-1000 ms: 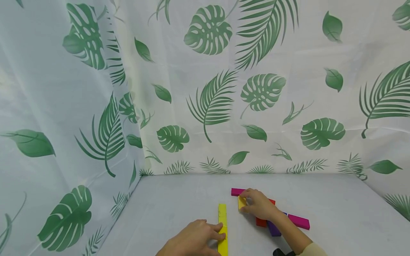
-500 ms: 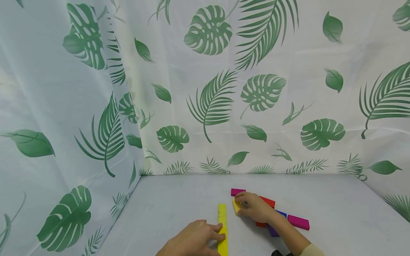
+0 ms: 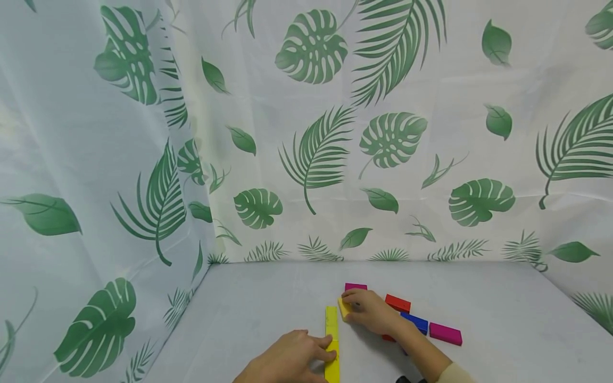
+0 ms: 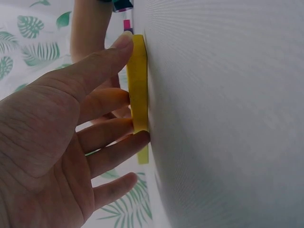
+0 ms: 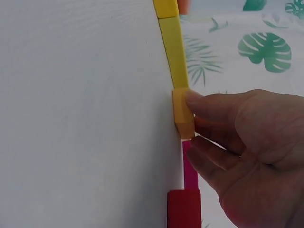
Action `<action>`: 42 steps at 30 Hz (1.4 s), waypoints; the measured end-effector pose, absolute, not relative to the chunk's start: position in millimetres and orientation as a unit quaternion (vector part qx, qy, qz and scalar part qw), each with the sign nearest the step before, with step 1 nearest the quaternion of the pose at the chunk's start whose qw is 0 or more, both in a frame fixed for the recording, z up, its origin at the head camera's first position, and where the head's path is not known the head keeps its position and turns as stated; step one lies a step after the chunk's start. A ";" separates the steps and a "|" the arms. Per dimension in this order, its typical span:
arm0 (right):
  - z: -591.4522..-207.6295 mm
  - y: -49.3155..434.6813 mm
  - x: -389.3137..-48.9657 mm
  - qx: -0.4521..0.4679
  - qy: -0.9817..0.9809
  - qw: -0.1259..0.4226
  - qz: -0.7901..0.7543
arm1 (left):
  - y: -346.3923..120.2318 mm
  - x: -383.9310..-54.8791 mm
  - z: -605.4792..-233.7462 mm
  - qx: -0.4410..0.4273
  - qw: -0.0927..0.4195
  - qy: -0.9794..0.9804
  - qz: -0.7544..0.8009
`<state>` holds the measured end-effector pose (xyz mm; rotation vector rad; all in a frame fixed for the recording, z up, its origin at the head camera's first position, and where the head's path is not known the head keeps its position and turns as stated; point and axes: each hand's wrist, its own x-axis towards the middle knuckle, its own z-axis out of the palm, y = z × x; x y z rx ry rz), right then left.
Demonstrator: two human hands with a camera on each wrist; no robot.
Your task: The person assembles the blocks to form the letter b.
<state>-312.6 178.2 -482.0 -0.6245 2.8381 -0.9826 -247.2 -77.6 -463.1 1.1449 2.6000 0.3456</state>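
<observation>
My left hand holds a bright yellow block, its thumb on the side nearer the left wrist camera and its index and middle fingers reaching across. A paler yellow block lies end to end with it, making one straight strip on the table. Between thumb and fingertips, my right hand pinches a light orange-yellow block, just right of the strip's far end in the head view. Behind that hand sits a magenta block. The right hand covers part of the pinched block.
Right of my right hand lie a red block, a blue block and another magenta block. The forearm partly hides more blocks there. A white curtain with green leaves borders the table at the back and sides.
My right hand has moved left with the orange-yellow block, bringing it close to the yellow strip and uncovering more of the red and blue blocks. The left hand has stayed put.
</observation>
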 end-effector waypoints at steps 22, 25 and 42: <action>-471.7 161.9 -333.1 -0.162 0.933 0.015 -0.322 | -80.1 -250.0 -465.3 0.424 0.119 0.890 0.121; -473.4 159.6 -336.9 -0.152 0.930 0.011 -0.334 | -80.5 -249.8 -464.5 0.424 0.120 0.890 0.118; -492.9 164.6 -333.6 -0.174 0.909 -0.030 -0.378 | -80.0 -246.2 -461.3 0.418 0.116 0.894 0.111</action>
